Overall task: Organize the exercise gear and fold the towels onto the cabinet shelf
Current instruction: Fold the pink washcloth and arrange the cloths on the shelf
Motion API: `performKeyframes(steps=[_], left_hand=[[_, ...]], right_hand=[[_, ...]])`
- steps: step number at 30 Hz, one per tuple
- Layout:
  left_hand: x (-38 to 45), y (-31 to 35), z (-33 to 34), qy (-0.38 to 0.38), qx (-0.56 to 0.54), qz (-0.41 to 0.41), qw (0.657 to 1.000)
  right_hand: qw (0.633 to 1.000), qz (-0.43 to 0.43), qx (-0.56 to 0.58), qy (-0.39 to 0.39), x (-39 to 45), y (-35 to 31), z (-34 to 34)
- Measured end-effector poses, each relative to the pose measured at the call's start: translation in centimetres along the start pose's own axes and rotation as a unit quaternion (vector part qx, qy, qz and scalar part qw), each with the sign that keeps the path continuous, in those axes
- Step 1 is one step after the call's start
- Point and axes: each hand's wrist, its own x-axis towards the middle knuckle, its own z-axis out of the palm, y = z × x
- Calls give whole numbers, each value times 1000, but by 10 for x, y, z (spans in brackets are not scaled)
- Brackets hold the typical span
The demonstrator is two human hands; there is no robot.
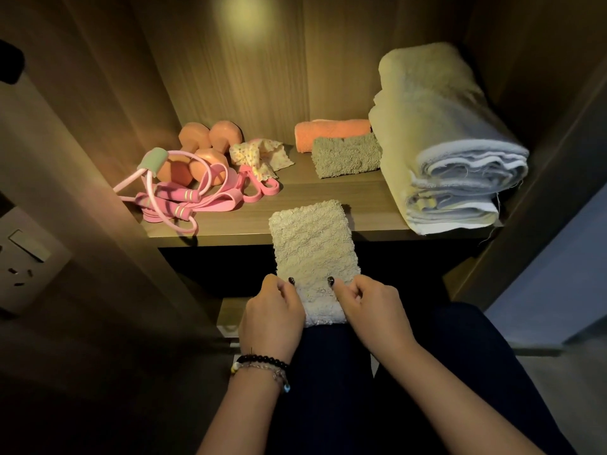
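A small cream towel (313,244) lies stretched from the front edge of the cabinet shelf (361,198) down toward my lap. My left hand (274,311) and my right hand (371,310) each pinch its near end, which looks rolled or folded over. At the back of the shelf sit a folded orange towel (328,131) and a folded grey-green towel (345,156). A big folded white towel (437,139) fills the right side. On the left lie orange dumbbells (203,149), a pink jump rope (167,192), pink resistance bands (226,200) and a dotted cloth (259,154).
Wooden cabinet walls close in the shelf on both sides and behind. A wall socket and switch (23,254) are at the far left. A lower shelf edge (230,313) shows below my left hand. My dark trousers (394,372) fill the bottom.
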Motion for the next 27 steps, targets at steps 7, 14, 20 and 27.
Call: performKeyframes(steps=[7, 14, 20, 27], left_hand=[[0, 3, -8, 19, 35, -28, 999], [-14, -4, -18, 109, 44, 250, 961], [-27, -22, -35, 25, 66, 379, 923], [-26, -24, -37, -29, 29, 333, 942]], right_hand=[[966, -136, -187, 114, -2, -20, 5], [927, -233, -240, 171, 2, -10, 14], [942, -255, -184, 113, 11, -10, 10], [918, -381, -74, 82, -14, 18, -2]])
